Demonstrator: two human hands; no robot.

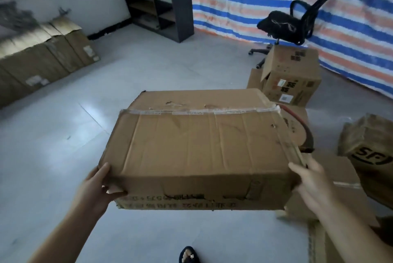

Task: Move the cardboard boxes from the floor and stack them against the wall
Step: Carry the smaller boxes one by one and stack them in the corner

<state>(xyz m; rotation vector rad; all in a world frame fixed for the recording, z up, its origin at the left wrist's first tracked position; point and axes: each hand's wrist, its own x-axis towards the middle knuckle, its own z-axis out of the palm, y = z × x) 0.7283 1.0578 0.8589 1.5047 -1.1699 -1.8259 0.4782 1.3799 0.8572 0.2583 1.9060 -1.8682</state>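
So I've got the big flat brown cardboard box (200,145) with clear tape across its top up off the grey tiled floor (63,135), dead centre in my view. My left hand (95,186) grips its near left corner, thumb curled over the edge, and my right hand (312,182) clamps the near right corner, fingers wrapped around the side. A row of brown cardboard boxes (42,58) sits against the white wall at 10 o'clock. More loose cartons (291,77) sit at 2 o'clock, near the black office chair (297,22).
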